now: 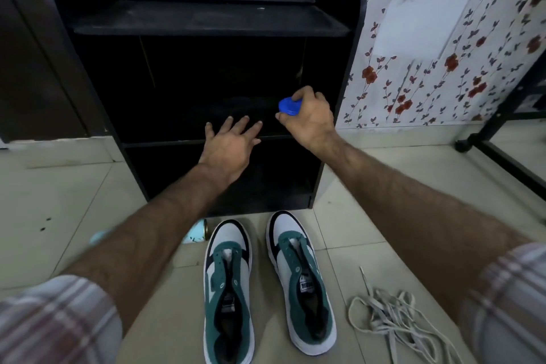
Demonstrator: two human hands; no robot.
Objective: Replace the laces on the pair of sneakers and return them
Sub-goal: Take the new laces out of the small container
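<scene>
Right hand grips blue lid, left hand open at shelf; likely fetching new laces, so reach carefully into the dark shelf, sneakers unlaced.

A lived-in home, by the look of it, likely an entry corner or bedroom. Pale floor tiles are running under a black shoe rack that is standing against the wall. Floral wallpaper with red blossoms is peeling at the upper right edge. A pair of sneakers is sitting at the rack's front edge, loose laces lying beside them.
</scene>
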